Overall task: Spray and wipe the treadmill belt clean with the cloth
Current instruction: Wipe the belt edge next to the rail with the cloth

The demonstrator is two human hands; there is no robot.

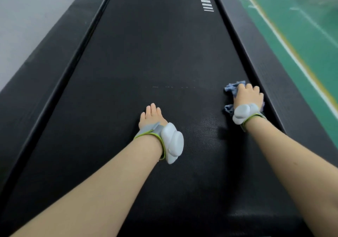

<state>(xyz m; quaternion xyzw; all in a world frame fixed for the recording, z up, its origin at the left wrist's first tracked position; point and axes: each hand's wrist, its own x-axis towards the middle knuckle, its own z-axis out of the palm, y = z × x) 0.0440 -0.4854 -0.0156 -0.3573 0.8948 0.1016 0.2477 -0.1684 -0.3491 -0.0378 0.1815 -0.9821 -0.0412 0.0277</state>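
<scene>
The black treadmill belt (146, 63) runs away from me down the middle of the head view. My right hand (248, 96) lies palm down on a crumpled blue cloth (230, 88) at the belt's right edge, fingers spread over the cloth. Flat on the belt near its middle rests my left hand (151, 115), fingers straight and holding nothing. Both wrists carry grey bands with white devices. No spray bottle is in view.
Black side rails (54, 57) flank the belt on the left and on the right (270, 57). White stripe markings (206, 1) sit far up the belt. Grey floor lies left, green floor (301, 35) with white lines right.
</scene>
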